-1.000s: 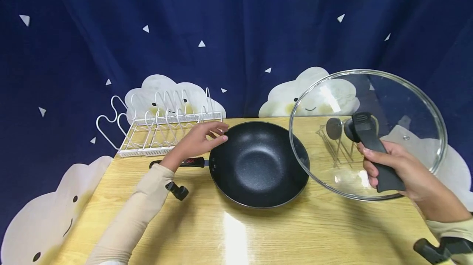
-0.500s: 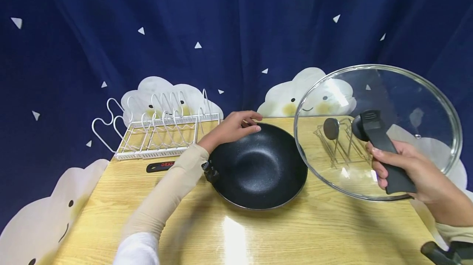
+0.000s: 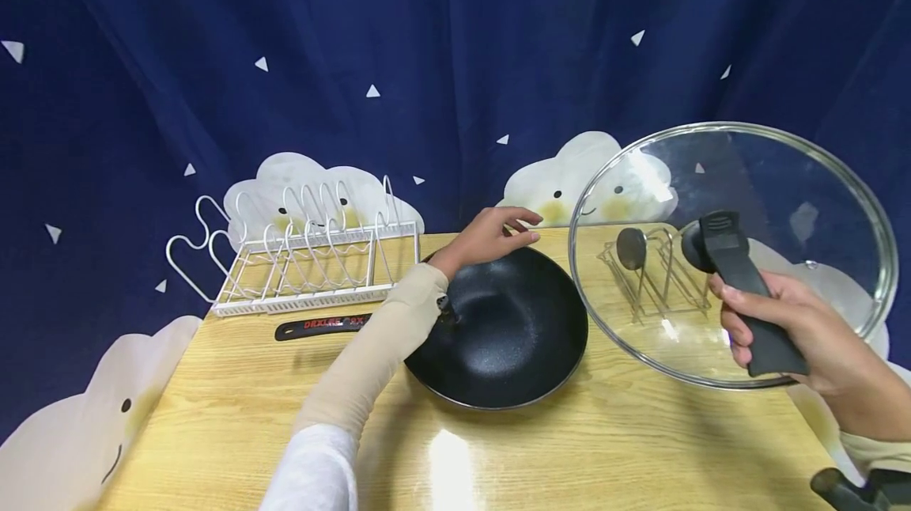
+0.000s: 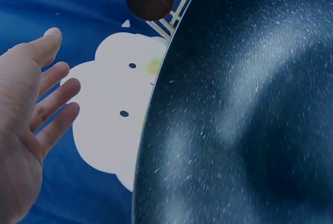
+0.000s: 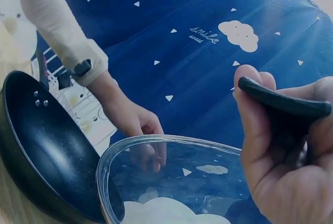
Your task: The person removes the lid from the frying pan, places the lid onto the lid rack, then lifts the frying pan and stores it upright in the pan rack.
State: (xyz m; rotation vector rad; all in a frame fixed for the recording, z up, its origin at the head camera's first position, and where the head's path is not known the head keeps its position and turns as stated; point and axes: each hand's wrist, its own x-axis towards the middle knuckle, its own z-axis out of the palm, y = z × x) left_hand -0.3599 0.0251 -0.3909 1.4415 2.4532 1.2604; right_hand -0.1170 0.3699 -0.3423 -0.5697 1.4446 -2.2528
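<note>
Blue curtain [image 3: 455,60] with white triangles backs a wood-grain table [image 3: 555,456]. Right hand [image 3: 793,317] grips the black handle [image 3: 736,270] of 1 clear, metal-rimmed glass lid [image 3: 783,214], raised right of 1 speckled black wok [image 3: 512,329]. Left hand [image 3: 491,236], fingers loosely parted, hangs above the wok's far edge. White wire rack [image 3: 306,300] stands left.

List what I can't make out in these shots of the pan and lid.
Head view: the inner end of the pan handle, behind the left sleeve.
Left wrist view: the far side of the pan, cut off by the right edge.
Right wrist view: the rest of the glass lid, cut off below and partly behind the right hand.
</note>
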